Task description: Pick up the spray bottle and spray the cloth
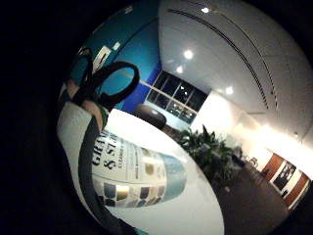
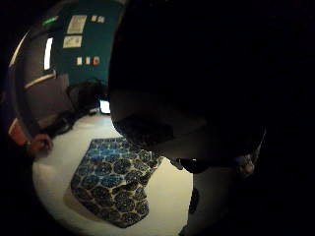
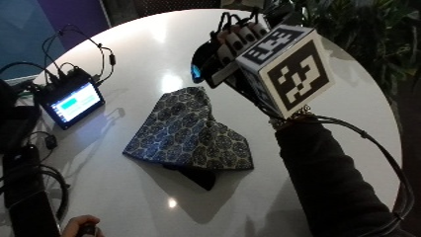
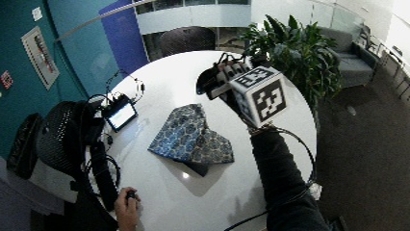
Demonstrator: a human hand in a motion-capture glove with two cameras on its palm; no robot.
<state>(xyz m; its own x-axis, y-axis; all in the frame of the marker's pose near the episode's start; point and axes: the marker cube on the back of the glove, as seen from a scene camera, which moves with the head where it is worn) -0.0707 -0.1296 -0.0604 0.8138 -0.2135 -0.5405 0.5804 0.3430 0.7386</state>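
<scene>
Black-gloved right hand [image 3: 230, 49], fingers [image 3: 240, 35] curled round the spray bottle [image 1: 142, 178], above the cloth [image 3: 190, 136].

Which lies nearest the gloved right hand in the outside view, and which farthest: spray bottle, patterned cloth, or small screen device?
1. Spray bottle: gripped in the right hand, held above the table.
2. Patterned cloth: flat on the table below and beside the hand.
3. Small screen device: by the table's edge, beyond the cloth from the hand.
</scene>
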